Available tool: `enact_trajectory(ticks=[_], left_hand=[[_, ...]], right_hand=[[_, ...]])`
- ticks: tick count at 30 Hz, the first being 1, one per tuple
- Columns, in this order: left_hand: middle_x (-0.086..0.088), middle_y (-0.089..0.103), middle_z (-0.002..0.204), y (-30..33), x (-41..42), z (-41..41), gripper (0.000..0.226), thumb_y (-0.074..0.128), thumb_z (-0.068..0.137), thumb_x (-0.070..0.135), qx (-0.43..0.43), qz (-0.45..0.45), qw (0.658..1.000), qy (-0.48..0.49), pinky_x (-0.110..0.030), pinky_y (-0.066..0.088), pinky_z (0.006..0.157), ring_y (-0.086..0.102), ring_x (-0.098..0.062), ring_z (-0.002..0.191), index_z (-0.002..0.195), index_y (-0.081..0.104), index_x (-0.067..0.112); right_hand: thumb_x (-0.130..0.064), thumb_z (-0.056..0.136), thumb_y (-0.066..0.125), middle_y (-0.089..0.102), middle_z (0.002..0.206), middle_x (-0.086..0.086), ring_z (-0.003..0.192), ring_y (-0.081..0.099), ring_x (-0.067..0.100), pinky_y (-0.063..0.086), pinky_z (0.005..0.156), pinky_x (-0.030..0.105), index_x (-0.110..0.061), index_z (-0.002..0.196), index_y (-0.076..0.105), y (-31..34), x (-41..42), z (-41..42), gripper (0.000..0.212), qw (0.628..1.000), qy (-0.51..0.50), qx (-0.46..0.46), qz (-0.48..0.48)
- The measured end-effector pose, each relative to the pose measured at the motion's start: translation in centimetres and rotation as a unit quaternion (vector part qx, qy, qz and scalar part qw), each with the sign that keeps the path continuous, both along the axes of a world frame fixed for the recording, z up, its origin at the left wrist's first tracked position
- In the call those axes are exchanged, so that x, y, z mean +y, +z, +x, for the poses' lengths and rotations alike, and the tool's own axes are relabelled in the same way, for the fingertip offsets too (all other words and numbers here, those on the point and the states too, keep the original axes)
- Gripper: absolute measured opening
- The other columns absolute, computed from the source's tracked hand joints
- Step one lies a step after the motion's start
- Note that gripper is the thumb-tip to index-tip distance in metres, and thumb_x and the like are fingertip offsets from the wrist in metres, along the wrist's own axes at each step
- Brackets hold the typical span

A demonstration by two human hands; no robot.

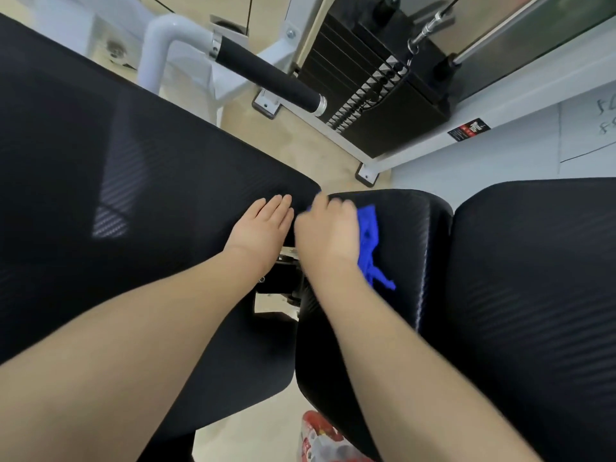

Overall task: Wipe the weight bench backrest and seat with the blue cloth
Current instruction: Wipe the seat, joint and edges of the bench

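Head cam: left hand (263, 225) lies flat, fingers straight, on the big backrest (133, 195). Right hand (328, 235) grips the blue cloth (368, 241), bunched on the seat (400, 261) just right. Loose tail could snag the hinge hardware (283, 281) in the gap.

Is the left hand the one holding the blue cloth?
No, the left hand lies flat and empty on the large black pad, while the right hand grips the blue cloth.
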State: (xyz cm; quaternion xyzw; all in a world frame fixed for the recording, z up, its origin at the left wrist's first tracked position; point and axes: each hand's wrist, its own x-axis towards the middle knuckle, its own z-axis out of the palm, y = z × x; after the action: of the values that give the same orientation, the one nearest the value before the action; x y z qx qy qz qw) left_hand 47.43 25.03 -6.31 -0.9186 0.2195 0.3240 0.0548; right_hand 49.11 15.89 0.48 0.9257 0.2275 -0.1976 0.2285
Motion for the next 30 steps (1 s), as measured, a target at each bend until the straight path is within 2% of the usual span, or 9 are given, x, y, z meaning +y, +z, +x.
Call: enact_trajectory(ticks=[4,9,11,14,17,19,22,25,30], left_hand=[[-0.013,-0.018,0.156,0.0,-0.1,-0.1,0.074,0.040,0.094,0.019,-0.007,0.003,1.000,-0.003,-0.038,-0.002,0.119,-0.012,-0.025,0.146,0.146,-0.012,0.005],[-0.012,-0.020,0.156,0.2,-0.2,-0.1,0.092,0.057,0.087,0.019,0.004,0.008,1.000,0.009,-0.038,-0.004,0.118,-0.013,-0.025,0.146,0.146,-0.013,0.005],[-0.012,-0.020,0.156,0.3,0.1,-0.1,0.090,0.055,0.088,0.020,0.005,0.005,1.000,0.008,-0.037,-0.004,0.118,-0.013,-0.024,0.146,0.146,-0.013,0.006],[-0.011,-0.018,0.157,0.6,0.1,-0.1,0.081,0.048,0.092,0.019,0.001,-0.011,1.000,0.014,-0.037,-0.003,0.119,-0.012,-0.024,0.146,0.146,-0.011,0.007],[-0.010,-0.014,0.158,1.1,0.0,-0.5,0.076,0.044,0.091,0.019,-0.002,-0.056,0.997,0.059,-0.038,-0.002,0.119,-0.008,-0.023,0.147,0.147,-0.005,0.008],[-0.010,-0.010,0.158,0.8,-0.2,-1.6,0.075,0.045,0.091,0.020,-0.019,-0.095,0.989,0.116,-0.038,0.000,0.119,-0.006,-0.023,0.147,0.148,-0.002,0.008],[-0.008,-0.009,0.158,-0.4,-0.7,-4.1,0.070,0.042,0.091,0.018,-0.025,-0.116,0.988,0.101,-0.038,-0.004,0.119,-0.008,-0.024,0.147,0.149,0.002,0.011],[-0.007,-0.010,0.158,-1.7,-0.7,-5.2,0.067,0.039,0.093,0.019,-0.057,-0.117,0.988,0.082,-0.040,-0.008,0.118,-0.010,-0.024,0.146,0.148,0.002,0.013],[-0.008,-0.007,0.159,-1.9,-0.2,-5.2,0.059,0.035,0.096,0.021,-0.078,-0.112,0.989,0.053,-0.040,-0.004,0.118,-0.007,-0.025,0.147,0.148,0.008,0.015]], right_hand=[[-0.010,0.089,0.045,0.053,0.109,0.009,0.095,0.050,0.026,0.031,0.074,0.033,-0.014,0.102,0.063,0.7,-0.7,-5.1,0.022,0.987,0.065,0.147,0.011],[-0.005,0.087,0.043,0.052,0.109,0.009,0.097,0.051,0.029,0.028,0.071,0.034,-0.011,0.103,0.062,5.8,-2.9,5.4,0.026,0.996,-0.052,-0.070,-0.008],[-0.004,0.086,0.042,0.052,0.108,0.010,0.096,0.051,0.030,0.031,0.073,0.035,-0.009,0.103,0.064,6.4,-3.4,5.3,0.028,0.990,-0.108,-0.091,0.013],[-0.010,0.068,0.055,0.060,0.078,0.005,0.068,0.057,0.025,0.040,0.063,0.031,-0.017,0.068,0.069,5.5,-1.8,-1.3,0.016,0.988,-0.138,-0.064,0.014],[-0.018,0.044,0.076,0.055,0.057,0.003,0.047,0.049,0.022,0.037,0.051,0.026,-0.018,0.045,0.063,2.2,-1.4,-8.6,0.014,0.990,-0.107,0.090,0.026],[-0.022,0.051,0.076,0.058,0.065,0.004,0.054,0.052,0.022,0.037,0.054,0.028,-0.018,0.056,0.069,2.2,-1.3,-9.6,0.009,0.990,-0.060,0.129,0.005],[-0.013,0.087,0.048,0.053,0.103,0.008,0.089,0.052,0.026,0.036,0.075,0.035,-0.013,0.099,0.064,1.8,-2.0,-5.9,0.020,0.998,-0.032,0.058,0.014],[-0.014,0.091,0.041,0.047,0.109,0.007,0.091,0.047,0.023,0.030,0.075,0.034,-0.014,0.102,0.058,1.5,-1.5,-3.8,0.020,0.999,-0.045,-0.008,0.008],[-0.011,0.091,0.043,0.049,0.110,0.014,0.093,0.048,0.027,0.027,0.072,0.037,-0.008,0.106,0.062,0.5,-0.6,-12.3,0.025,0.987,-0.030,0.156,0.013]])
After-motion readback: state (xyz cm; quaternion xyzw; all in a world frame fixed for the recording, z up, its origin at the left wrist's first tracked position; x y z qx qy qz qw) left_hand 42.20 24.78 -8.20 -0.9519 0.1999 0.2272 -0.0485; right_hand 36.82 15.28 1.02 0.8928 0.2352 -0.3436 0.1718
